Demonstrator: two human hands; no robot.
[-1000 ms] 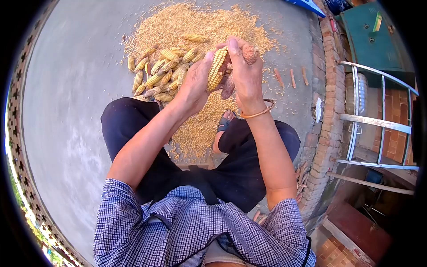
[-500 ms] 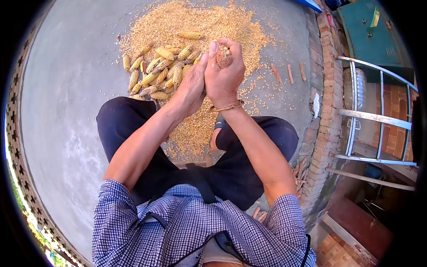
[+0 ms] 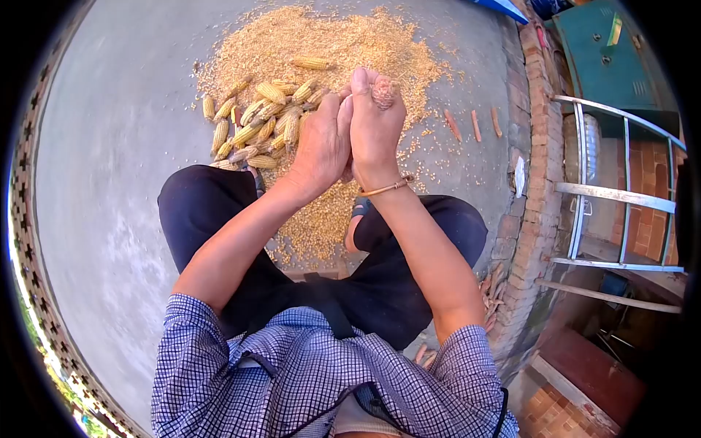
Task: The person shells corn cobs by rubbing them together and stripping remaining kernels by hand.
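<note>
My right hand (image 3: 377, 135) is wrapped round a corn cob (image 3: 385, 93), whose reddish, rough end shows between the thumb and fingers. Pressed against it from the left is my left hand (image 3: 321, 142), closed, with its fingers mostly hidden. Whatever lies between the palms cannot be seen. Both hands are held above a spread of loose yellow corn kernels (image 3: 332, 33). Just left of them is a pile of corn ears (image 3: 252, 131), and a single ear (image 3: 312, 63) lies on the kernels farther out.
Bare reddish cobs (image 3: 476, 123) lie on the grey concrete floor (image 3: 117, 146) to the right, with more cobs (image 3: 493, 288) along the low brick edging (image 3: 539, 146). Beyond it stand a metal railing (image 3: 617, 188) and a green cabinet (image 3: 604, 58). My bent knees flank the kernels.
Both hands have shifted slightly to the right and turned at the wrists. The cob's end has moved right within my right hand's grip. The ears on the floor look unchanged.
</note>
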